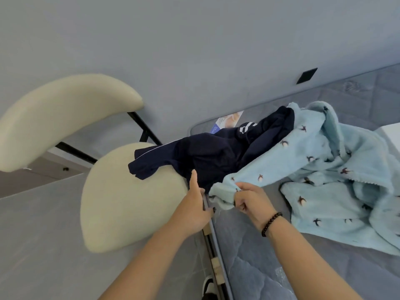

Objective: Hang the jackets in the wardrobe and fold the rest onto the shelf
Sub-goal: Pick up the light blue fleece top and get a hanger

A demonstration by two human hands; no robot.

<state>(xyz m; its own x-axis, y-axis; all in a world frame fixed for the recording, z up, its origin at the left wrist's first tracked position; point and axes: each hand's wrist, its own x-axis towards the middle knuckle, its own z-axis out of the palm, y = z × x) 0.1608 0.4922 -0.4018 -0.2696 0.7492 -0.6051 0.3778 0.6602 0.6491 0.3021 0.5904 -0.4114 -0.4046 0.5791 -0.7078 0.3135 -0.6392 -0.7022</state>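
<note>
Right fingers [242, 192] around fleece sleeve [225, 191]

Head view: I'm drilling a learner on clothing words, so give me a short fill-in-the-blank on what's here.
1. The right hand pinches the cuff of the light ____ fleece garment.
2. The navy garment hangs partly over the cream ____.
3. A dark beaded ____ sits on the right wrist.
4. The left hand has its thumb pointing ____.

Missing words: blue; chair; bracelet; up
</note>
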